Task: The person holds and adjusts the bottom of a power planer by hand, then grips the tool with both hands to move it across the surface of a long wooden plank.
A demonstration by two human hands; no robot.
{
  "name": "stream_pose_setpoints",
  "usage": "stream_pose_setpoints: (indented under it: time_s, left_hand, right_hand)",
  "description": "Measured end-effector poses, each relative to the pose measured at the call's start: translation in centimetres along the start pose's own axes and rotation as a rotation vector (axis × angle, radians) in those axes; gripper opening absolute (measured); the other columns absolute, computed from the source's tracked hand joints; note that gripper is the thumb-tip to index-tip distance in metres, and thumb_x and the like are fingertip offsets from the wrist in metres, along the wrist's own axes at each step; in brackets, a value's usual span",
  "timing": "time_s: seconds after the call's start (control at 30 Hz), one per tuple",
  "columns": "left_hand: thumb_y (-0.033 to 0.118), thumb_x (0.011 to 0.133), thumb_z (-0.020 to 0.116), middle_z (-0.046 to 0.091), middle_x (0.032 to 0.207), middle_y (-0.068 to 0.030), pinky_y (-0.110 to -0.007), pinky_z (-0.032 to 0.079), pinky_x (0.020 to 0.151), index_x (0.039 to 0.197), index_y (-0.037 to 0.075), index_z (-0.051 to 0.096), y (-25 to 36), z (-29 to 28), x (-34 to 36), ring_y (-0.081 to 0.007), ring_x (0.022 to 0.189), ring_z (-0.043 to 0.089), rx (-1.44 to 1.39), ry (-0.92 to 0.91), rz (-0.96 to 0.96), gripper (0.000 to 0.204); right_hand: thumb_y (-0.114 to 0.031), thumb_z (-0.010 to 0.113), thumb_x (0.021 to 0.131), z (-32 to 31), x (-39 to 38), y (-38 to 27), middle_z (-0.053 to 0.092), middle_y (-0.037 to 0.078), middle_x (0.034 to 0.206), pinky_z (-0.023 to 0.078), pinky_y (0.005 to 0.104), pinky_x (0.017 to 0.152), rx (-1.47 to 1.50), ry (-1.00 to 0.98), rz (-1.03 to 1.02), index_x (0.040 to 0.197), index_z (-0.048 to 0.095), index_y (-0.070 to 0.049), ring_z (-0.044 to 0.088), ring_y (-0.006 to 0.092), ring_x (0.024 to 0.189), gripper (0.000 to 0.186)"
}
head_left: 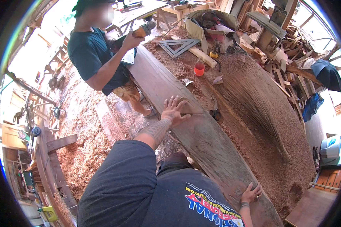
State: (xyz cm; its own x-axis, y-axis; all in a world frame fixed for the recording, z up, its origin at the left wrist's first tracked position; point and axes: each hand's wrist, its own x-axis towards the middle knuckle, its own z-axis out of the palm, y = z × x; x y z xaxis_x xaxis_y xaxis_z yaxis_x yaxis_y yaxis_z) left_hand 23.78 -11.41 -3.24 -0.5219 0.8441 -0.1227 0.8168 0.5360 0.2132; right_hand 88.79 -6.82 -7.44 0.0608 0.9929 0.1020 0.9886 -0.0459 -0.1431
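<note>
In the head view, a long, grey-brown wooden plank slopes from the upper middle to the lower right. The person's tattooed left hand presses it, fingers spread; the ringed right hand rests nearer, fingers slightly apart.

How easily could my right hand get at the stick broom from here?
Probably yes: your right hand rests on the wooden plank, and only sawdust shows between that and the stick broom's narrow end.
</note>
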Motion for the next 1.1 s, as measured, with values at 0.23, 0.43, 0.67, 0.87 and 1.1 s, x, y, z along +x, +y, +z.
stream_pose_setpoints:
  time_s: [0.23,0.43,0.67,0.87,1.1]
  left_hand:
    - [0.079,0.089,0.059,0.024,0.176,-0.0121,-0.056,0.001,0.134,0.166,0.029,0.035,0.1,-0.1,-0.1,-0.0335,0.166,0.009,0.004,-0.009,-0.002,0.094]
    - [0.078,0.090,0.059,0.023,0.176,-0.0106,-0.056,0.002,0.134,0.167,0.029,0.034,0.2,-0.3,-0.1,-0.0329,0.166,0.009,0.025,-0.019,-0.008,0.094]
    - [0.078,0.091,0.058,0.020,0.178,-0.0094,-0.055,0.002,0.134,0.168,0.029,0.031,0.4,-0.8,-0.2,-0.0321,0.167,0.007,0.039,-0.050,-0.019,0.095]
    - [0.078,0.091,0.057,0.020,0.177,-0.0098,-0.055,0.002,0.134,0.168,0.029,0.031,0.3,-0.8,-0.2,-0.0319,0.167,0.007,0.032,-0.052,-0.019,0.095]
    - [0.078,0.091,0.058,0.020,0.177,-0.0103,-0.056,0.002,0.134,0.168,0.029,0.031,0.4,-0.7,-0.1,-0.0323,0.166,0.008,0.028,-0.050,-0.016,0.095]
  right_hand:
    - [-0.045,0.062,0.105,0.0,0.0,0.0,0.050,0.022,0.154,0.029,0.0564,0.122,0.010,-0.013,0.006,0.154,0.050,-0.009,0.040,0.0422,0.147,0.062]
    - [-0.047,0.062,0.104,0.3,0.0,0.4,0.051,0.021,0.153,0.029,0.0564,0.121,-0.005,0.007,-0.007,0.153,0.050,-0.010,0.041,0.0418,0.146,0.062]
    - [-0.051,0.059,0.107,0.0,0.0,0.1,0.046,0.020,0.157,0.027,0.0536,0.125,-0.052,-0.051,0.052,0.155,0.050,-0.014,0.037,0.0390,0.150,0.062]
    - [-0.050,0.059,0.106,-0.3,0.0,-0.4,0.047,0.021,0.156,0.027,0.0537,0.124,-0.051,-0.033,0.048,0.154,0.051,-0.013,0.038,0.0397,0.149,0.061]
    - [-0.052,0.059,0.105,0.4,0.0,0.4,0.049,0.019,0.157,0.027,0.0571,0.123,-0.019,0.002,0.017,0.155,0.050,-0.016,0.039,0.0413,0.148,0.062]
